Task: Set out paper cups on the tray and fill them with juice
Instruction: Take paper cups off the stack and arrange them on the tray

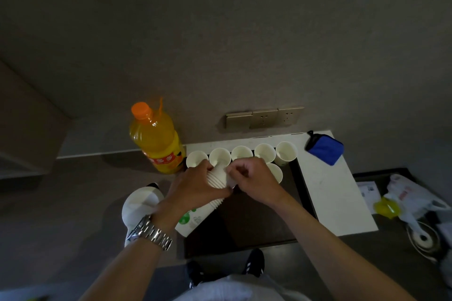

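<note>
Several empty white paper cups (285,152) stand in a row along the far edge of a dark tray (254,222), and one more cup (276,172) stands in front of that row at the right. My left hand (198,187) grips a stack of nested paper cups (216,179) that slants over the tray. My right hand (252,178) pinches the rim of the stack's top cup. A capped bottle of orange juice (156,138) stands left of the tray's far corner.
A white kettle (140,203) sits left of the tray under my left wrist. A white board (335,193) lies right of the tray with a blue pouch (325,148) on it. Plastic bags (411,199) lie at the far right. Wall sockets (264,117) are behind the cups.
</note>
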`<state>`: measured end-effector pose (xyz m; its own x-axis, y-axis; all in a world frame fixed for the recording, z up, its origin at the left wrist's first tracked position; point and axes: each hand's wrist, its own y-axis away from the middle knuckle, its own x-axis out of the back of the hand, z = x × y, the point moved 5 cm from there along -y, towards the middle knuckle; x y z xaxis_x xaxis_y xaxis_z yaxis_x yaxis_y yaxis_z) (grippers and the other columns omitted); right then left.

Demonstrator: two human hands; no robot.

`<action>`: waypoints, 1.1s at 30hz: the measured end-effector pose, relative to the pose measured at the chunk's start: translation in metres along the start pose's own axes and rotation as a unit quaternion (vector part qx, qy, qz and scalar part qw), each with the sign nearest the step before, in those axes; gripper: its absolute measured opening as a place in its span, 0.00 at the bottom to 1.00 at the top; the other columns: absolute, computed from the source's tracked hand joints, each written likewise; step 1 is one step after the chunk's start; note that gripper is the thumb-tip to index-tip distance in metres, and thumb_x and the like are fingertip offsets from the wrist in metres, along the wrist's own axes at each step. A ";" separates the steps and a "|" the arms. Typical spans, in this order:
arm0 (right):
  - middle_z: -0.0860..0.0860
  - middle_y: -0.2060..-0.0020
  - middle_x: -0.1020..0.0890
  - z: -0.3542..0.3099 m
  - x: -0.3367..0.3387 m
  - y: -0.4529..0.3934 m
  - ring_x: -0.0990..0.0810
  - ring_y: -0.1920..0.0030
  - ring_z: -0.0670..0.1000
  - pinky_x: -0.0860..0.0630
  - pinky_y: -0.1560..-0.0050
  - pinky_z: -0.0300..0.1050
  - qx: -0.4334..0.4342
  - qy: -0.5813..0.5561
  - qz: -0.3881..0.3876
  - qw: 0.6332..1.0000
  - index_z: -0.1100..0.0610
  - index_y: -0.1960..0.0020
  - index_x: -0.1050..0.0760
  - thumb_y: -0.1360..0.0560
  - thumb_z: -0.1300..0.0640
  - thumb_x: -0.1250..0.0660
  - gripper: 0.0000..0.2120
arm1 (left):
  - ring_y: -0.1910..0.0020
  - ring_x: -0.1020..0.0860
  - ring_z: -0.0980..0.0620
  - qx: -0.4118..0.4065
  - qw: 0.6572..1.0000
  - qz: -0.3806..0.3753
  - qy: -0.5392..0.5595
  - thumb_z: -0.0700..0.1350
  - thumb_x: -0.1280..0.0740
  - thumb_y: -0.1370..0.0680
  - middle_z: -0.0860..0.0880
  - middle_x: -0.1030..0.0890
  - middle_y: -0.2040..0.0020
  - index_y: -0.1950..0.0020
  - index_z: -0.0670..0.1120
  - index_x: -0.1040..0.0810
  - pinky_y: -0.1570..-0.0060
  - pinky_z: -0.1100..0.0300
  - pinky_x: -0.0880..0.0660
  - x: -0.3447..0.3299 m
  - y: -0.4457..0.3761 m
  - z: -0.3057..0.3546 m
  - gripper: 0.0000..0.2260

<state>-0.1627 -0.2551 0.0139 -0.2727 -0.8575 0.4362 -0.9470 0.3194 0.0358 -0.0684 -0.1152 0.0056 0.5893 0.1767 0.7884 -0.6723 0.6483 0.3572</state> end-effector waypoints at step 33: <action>0.53 0.70 0.18 0.137 0.105 0.059 0.20 0.72 0.55 0.37 0.69 0.39 -0.117 0.452 0.164 0.869 0.52 0.58 0.15 0.30 0.53 0.23 0.04 | 0.54 0.24 0.58 -0.033 0.997 -0.037 -0.057 0.75 0.30 0.38 0.59 0.24 0.52 0.46 0.62 0.30 0.61 0.58 0.29 -0.030 -0.024 0.068 0.28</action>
<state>-0.2703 -0.3818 -0.0612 -0.1762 -0.0721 0.9817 -0.7540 0.6510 -0.0876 -0.1009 -0.1862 0.0073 0.5785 0.0446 0.8144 -0.5959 0.7049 0.3847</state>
